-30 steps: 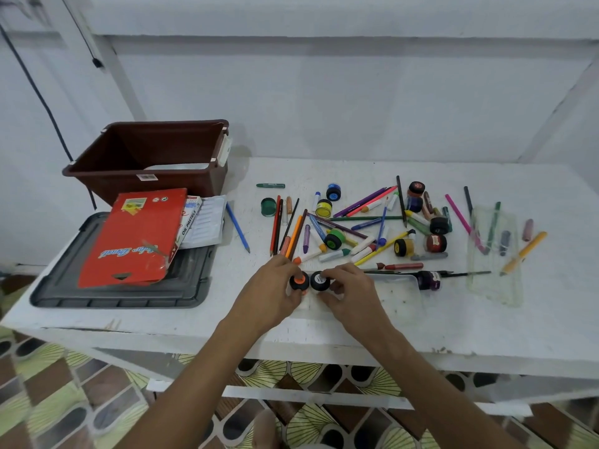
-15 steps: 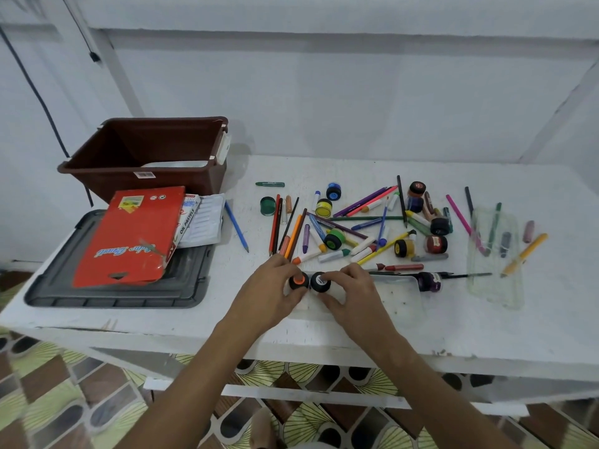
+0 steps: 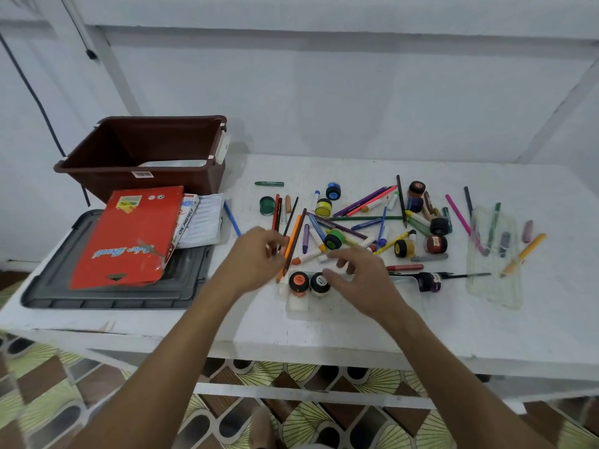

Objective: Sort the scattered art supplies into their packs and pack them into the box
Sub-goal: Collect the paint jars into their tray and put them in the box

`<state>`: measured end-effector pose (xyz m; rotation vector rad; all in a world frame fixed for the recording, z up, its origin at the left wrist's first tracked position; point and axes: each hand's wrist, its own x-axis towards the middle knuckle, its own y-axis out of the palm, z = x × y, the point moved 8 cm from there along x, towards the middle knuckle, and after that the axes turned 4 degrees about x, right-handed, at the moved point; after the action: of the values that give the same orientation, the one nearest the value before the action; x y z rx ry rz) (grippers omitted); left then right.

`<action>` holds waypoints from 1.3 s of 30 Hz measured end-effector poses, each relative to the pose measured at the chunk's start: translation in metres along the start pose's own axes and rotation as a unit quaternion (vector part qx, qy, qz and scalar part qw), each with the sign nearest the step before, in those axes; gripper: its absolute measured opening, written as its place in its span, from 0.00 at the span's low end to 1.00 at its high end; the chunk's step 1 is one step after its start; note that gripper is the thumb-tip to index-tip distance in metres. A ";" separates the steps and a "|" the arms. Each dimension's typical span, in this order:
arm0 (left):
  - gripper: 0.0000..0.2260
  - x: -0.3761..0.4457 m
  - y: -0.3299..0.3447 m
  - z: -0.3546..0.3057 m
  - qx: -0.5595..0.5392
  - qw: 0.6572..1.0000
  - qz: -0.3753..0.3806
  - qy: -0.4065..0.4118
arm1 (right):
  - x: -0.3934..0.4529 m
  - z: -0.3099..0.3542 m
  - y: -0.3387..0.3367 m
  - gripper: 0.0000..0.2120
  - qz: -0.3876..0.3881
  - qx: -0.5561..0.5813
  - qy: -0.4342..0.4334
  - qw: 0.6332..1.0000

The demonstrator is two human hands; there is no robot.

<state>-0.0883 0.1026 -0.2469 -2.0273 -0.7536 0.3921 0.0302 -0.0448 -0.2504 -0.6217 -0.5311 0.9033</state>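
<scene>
Left hand (image 3: 256, 257): hovers mid-frame over the pencil ends, fingers loosely curled, blurred; holds nothing I can see.
Right hand (image 3: 359, 280): hovers just right of the two seated pots, fingers spread and relaxed, empty.
Orange pot (image 3: 299, 281): sits in the clear tray (image 3: 296, 304), centre frame, lid up.
Black pot (image 3: 320, 282): touching the orange one on its right, same tray.
Tray state: transparent and hard to read; how many slots remain I cannot tell.
Loose pots: green pot (image 3: 334, 239) in the pile just above the right hand; yellow pot (image 3: 323, 207), blue pot (image 3: 333, 190) and teal pot (image 3: 267, 205) further up; purple pot (image 3: 429, 281) at right, lying on its side beside a brush.
Pile (image 3: 372, 222): pencils, markers and crayons crossed over each other, centre to right.
Box (image 3: 142, 157): brown, upper left, open; something pale shows inside.
Packs: red pack (image 3: 129, 234) and pastel pack (image 3: 197, 218) lie on the grey lid (image 3: 107, 294), left.
Step, my read: paint pots into the tray, two done.
How to do it well: take the nearest pot first, likely green; grip by the lid rim, lift straight up so the crossed pencils don't scatter.
Seating: steady the tray with the free hand, set each pot lid up against its neighbour.
Risk: light tray may slide or tip when pressed at one end.
</scene>
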 end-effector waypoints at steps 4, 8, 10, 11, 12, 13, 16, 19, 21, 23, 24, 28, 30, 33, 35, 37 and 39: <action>0.16 0.050 -0.023 0.024 0.024 0.995 -0.069 -0.069 | 0.040 -0.005 -0.014 0.16 -0.042 -0.025 0.019 0.999; 0.23 0.093 -0.020 0.044 0.064 0.990 -0.059 -0.109 | 0.069 -0.021 -0.003 0.25 0.052 -0.092 0.062 0.992; 0.24 0.106 -0.015 0.047 0.073 0.990 -0.042 -0.110 | 0.076 -0.026 0.007 0.27 0.103 -0.122 0.071 0.985; 0.24 0.112 -0.012 0.049 0.071 0.991 -0.033 -0.112 | 0.078 -0.027 0.011 0.27 0.117 -0.131 0.071 0.982; 0.24 0.118 -0.008 0.051 0.070 0.991 -0.023 -0.115 | 0.080 -0.029 0.014 0.27 0.125 -0.141 0.070 0.980; 0.24 0.122 -0.004 0.053 0.071 0.991 -0.011 -0.116 | 0.082 -0.031 0.016 0.25 0.129 -0.155 0.070 0.977; 0.17 0.129 0.007 0.055 0.062 0.992 0.022 -0.104 | 0.084 -0.034 0.018 0.19 0.135 -0.186 0.074 0.970; 0.12 0.126 0.004 0.050 0.026 0.995 0.007 -0.098 | 0.081 -0.032 0.012 0.18 0.116 -0.138 0.087 0.980; 0.11 0.115 -0.005 0.039 0.014 0.996 -0.011 -0.084 | 0.076 -0.027 0.003 0.18 0.099 -0.081 0.091 0.988; 0.11 0.097 -0.016 0.025 -0.004 0.997 -0.040 -0.066 | 0.068 -0.019 -0.007 0.18 0.087 -0.024 0.088 0.992; 0.11 0.083 -0.021 0.018 -0.023 0.997 -0.053 -0.058 | 0.062 -0.015 -0.012 0.18 0.089 0.005 0.088 0.992; 0.08 0.015 -0.026 -0.003 -0.087 0.994 -0.052 -0.035 | 0.020 0.001 -0.015 0.16 0.152 0.184 0.128 0.963; 0.09 -0.016 -0.018 -0.009 -0.094 0.995 -0.028 -0.030 | -0.002 0.004 -0.007 0.18 0.180 0.210 0.139 0.951; 0.11 -0.044 0.000 -0.015 -0.092 0.995 0.018 -0.023 | -0.023 0.003 0.003 0.18 0.160 0.160 0.127 0.966; 0.17 -0.052 0.010 -0.019 -0.083 0.996 0.035 -0.009 | -0.033 0.003 0.008 0.18 0.149 0.101 0.108 0.978; 0.20 -0.056 0.015 -0.023 -0.074 0.996 0.047 0.002 | -0.038 0.005 0.011 0.21 0.133 0.054 0.089 0.986; 0.18 -0.059 0.019 -0.029 -0.047 0.997 0.057 0.020 | -0.039 0.006 0.011 0.23 0.117 0.035 0.086 0.989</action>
<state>-0.1111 0.0383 -0.2481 -2.1663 -0.6435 0.3874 0.0002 -0.0710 -0.2603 -0.7005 -0.2748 1.0727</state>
